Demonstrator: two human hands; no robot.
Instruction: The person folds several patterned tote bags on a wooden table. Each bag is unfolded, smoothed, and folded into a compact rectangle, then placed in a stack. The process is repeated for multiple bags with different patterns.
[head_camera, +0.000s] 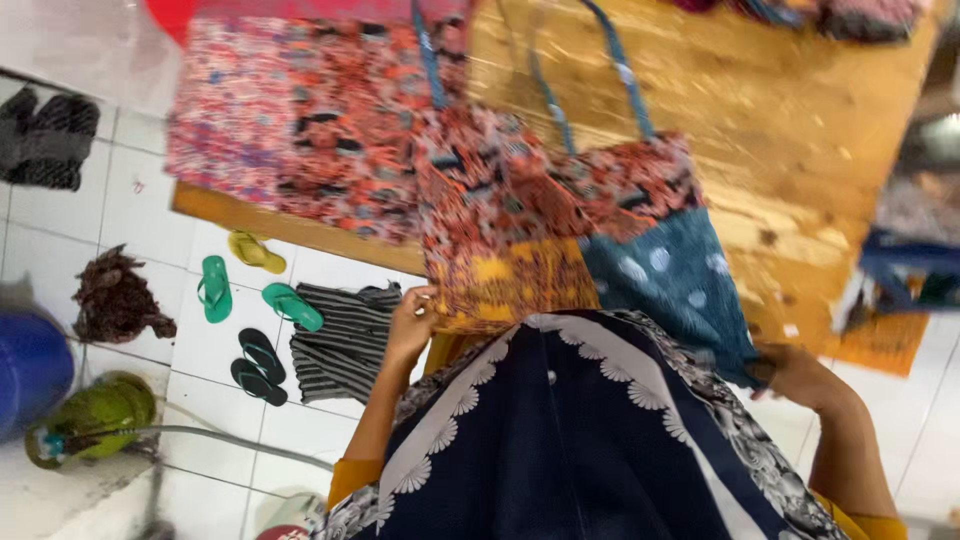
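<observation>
- Wooden surface (760, 110): filled the upper right of the head view, grain bare and yellow-brown, with one edge running above the white tiled floor (140, 190).
- Dark navy cloth (570, 440) with white scalloped border: lay across the lap in the lower centre, covering the space between both forearms.
- Red patterned fabric (300, 110): spread flat on the surface at upper left, hanging slightly over its edge.
- Patchwork bag (560, 230): lay on the surface, lower edge hanging over the near side; made of red-orange print on top, a yellow panel at lower left and a teal dotted panel at lower right.
- Blue straps (610, 70): extended from the bag's top away across the surface.
- Striped grey cloth (345, 340): lay crumpled on the floor just beside the left forearm.
- Left hand (412, 318): clenched on the bag's lower left corner at the yellow panel, fingers pinching the fabric.
- Right hand (790, 372): closed on the bag's lower right corner at the teal panel; fingertips hidden by fabric.
- Green sandals (250, 295): lay on the floor below the surface edge, near a pair of black sandals (258, 365).
- Yellow sandal (255, 250): lay partly under the surface edge.
</observation>
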